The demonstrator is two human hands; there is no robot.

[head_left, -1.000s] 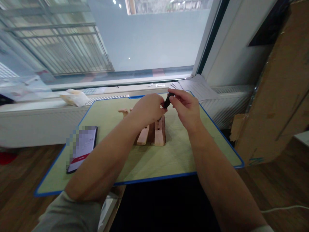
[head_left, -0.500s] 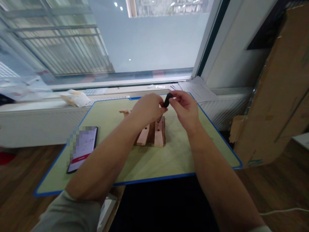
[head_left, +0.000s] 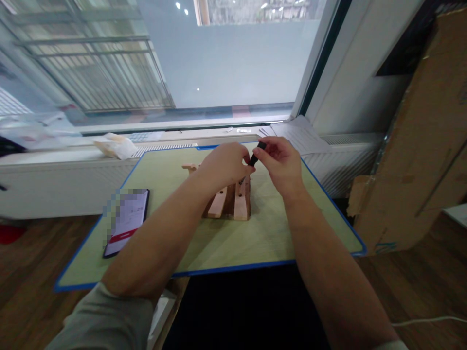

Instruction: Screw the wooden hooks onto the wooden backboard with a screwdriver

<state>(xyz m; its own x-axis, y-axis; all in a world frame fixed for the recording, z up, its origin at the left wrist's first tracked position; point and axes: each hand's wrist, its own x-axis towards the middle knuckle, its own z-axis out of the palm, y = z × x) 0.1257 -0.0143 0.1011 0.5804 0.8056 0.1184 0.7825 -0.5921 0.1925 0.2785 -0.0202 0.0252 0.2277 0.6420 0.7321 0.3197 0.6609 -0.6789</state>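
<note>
A small wooden assembly (head_left: 233, 201) of pale slats with holes rests in the middle of a green board with a blue edge (head_left: 277, 233). My right hand (head_left: 280, 165) pinches the black handle of a small screwdriver (head_left: 255, 154), whose thin shaft slants down to the wood. My left hand (head_left: 224, 163) curls over the top of the assembly, fingers closed beside the shaft; what it grips is hidden. Another wooden piece (head_left: 189, 168) pokes out behind my left hand.
A phone (head_left: 126, 221) lies on the board's left side. A crumpled white bag (head_left: 115, 145) and papers (head_left: 295, 130) rest on the window ledge behind. A tall cardboard sheet (head_left: 416, 146) leans at the right. A white cable (head_left: 426, 321) runs over the wooden floor.
My right hand has turned slightly on the screwdriver handle and shifted a little toward the left hand. The left hand and the wooden assembly stay put.
</note>
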